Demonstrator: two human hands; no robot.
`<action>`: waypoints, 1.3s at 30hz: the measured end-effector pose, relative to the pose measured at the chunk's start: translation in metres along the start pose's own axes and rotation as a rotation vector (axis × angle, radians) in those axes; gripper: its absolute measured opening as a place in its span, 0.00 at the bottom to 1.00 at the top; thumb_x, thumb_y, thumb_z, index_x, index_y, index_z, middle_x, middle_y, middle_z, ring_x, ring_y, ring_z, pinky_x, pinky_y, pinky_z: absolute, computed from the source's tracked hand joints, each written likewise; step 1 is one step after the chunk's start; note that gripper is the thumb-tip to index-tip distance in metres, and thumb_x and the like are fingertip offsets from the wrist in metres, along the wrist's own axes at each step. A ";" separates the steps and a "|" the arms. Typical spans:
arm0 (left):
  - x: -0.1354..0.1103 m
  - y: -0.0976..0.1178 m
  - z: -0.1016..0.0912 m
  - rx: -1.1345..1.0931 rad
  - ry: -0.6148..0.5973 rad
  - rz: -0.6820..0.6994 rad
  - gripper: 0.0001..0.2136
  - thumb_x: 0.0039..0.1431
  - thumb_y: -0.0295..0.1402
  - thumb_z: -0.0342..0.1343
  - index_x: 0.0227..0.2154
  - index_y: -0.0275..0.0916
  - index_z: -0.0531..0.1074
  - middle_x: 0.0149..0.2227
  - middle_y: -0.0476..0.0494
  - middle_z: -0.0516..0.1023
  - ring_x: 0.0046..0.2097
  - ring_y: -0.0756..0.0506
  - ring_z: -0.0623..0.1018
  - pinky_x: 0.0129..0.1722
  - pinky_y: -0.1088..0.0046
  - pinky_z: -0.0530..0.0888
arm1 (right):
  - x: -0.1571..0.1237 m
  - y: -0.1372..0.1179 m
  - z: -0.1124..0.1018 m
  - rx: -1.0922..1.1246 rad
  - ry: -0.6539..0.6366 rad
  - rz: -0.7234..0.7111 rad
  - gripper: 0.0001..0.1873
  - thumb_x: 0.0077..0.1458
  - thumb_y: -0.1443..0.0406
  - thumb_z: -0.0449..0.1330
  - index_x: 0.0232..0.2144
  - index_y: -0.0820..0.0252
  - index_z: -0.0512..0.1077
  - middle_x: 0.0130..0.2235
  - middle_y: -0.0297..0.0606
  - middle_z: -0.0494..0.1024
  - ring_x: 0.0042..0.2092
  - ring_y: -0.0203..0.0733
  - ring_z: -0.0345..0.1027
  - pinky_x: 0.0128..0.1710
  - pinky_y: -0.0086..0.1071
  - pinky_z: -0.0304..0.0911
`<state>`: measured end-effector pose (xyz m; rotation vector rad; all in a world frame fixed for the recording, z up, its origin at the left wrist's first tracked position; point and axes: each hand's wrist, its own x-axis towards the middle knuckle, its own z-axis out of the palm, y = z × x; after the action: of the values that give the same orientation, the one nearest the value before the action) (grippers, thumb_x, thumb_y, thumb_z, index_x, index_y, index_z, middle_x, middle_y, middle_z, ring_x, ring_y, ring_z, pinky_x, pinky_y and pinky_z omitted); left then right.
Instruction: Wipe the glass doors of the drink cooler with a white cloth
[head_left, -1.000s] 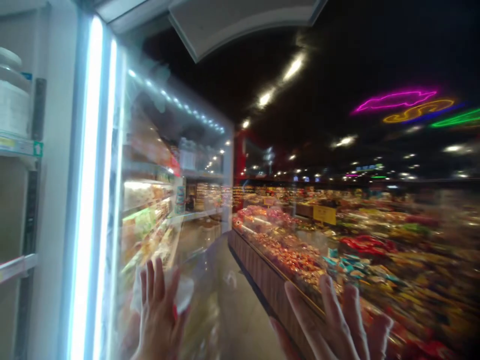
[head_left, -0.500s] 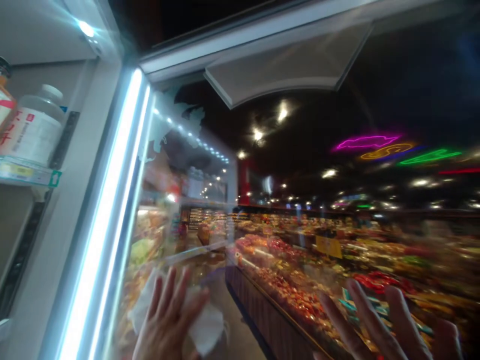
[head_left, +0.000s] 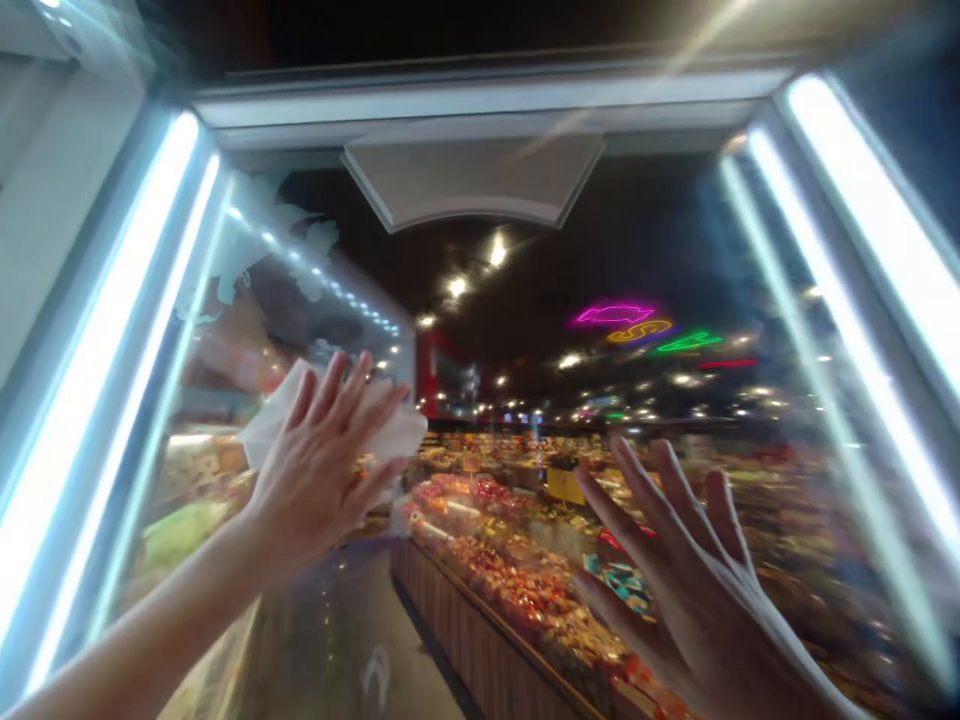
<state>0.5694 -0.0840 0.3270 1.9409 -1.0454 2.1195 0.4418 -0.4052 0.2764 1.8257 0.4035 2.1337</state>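
My left hand (head_left: pixel 322 470) lies flat with fingers spread over a white cloth or paper wipe (head_left: pixel 259 432), pressing it against the glass door (head_left: pixel 480 380). The wipe sticks out on both sides of the fingers; its middle is hidden behind the hand. My right hand (head_left: pixel 690 590) is raised at the right, open, fingers spread and nothing in it. It is close to the glass, but I cannot tell whether it touches. A pale panel (head_left: pixel 472 180) with a curved lower edge hangs at the top of the pane.
Bright light strips (head_left: pixel 97 390) run down the left side of the frame, and more light strips (head_left: pixel 877 300) down the right. Beyond the glass are a long produce display (head_left: pixel 495 570), a shop aisle (head_left: pixel 337 630) and coloured neon signs (head_left: pixel 637 330).
My left hand has moved up the glass together with the wipe. My right hand is higher too. The view has turned right, so the shelf with bottles has left the picture.
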 end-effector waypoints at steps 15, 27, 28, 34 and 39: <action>0.106 0.079 0.026 -0.266 0.080 0.275 0.32 0.69 0.56 0.44 0.68 0.45 0.59 0.75 0.44 0.52 0.76 0.34 0.48 0.72 0.39 0.45 | 0.041 0.112 -0.032 -0.074 -0.356 -0.359 0.44 0.68 0.53 0.56 0.75 0.50 0.38 0.77 0.40 0.42 0.76 0.62 0.34 0.71 0.70 0.41; 0.177 0.143 0.039 -0.267 0.031 0.319 0.35 0.70 0.58 0.37 0.67 0.36 0.59 0.75 0.39 0.51 0.76 0.35 0.45 0.72 0.42 0.42 | -0.004 0.128 -0.056 0.027 -0.452 -0.308 0.48 0.68 0.52 0.54 0.75 0.63 0.32 0.77 0.45 0.41 0.77 0.55 0.25 0.75 0.61 0.38; 0.174 0.150 0.041 -0.289 0.035 0.399 0.31 0.70 0.56 0.43 0.67 0.42 0.60 0.75 0.44 0.53 0.76 0.38 0.47 0.73 0.45 0.43 | -0.009 0.127 -0.060 0.029 -0.489 -0.330 0.48 0.68 0.52 0.55 0.75 0.63 0.34 0.77 0.43 0.41 0.77 0.55 0.24 0.75 0.61 0.39; 0.185 0.129 0.038 -0.234 0.036 0.440 0.31 0.73 0.53 0.32 0.62 0.37 0.67 0.71 0.44 0.62 0.75 0.42 0.53 0.71 0.48 0.49 | -0.033 0.133 -0.084 0.026 -0.651 -0.509 0.51 0.59 0.50 0.65 0.74 0.59 0.46 0.77 0.32 0.41 0.77 0.52 0.24 0.76 0.55 0.42; 0.204 0.116 0.039 -0.178 0.025 0.348 0.29 0.75 0.44 0.29 0.64 0.32 0.62 0.74 0.41 0.55 0.76 0.40 0.45 0.71 0.45 0.44 | -0.036 0.139 -0.083 0.096 -0.614 -0.448 0.44 0.63 0.49 0.62 0.73 0.51 0.51 0.76 0.30 0.43 0.77 0.48 0.28 0.76 0.56 0.35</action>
<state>0.5067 -0.2693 0.4617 1.7508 -1.6069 2.1117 0.3587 -0.5481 0.2870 2.0781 0.6814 1.2098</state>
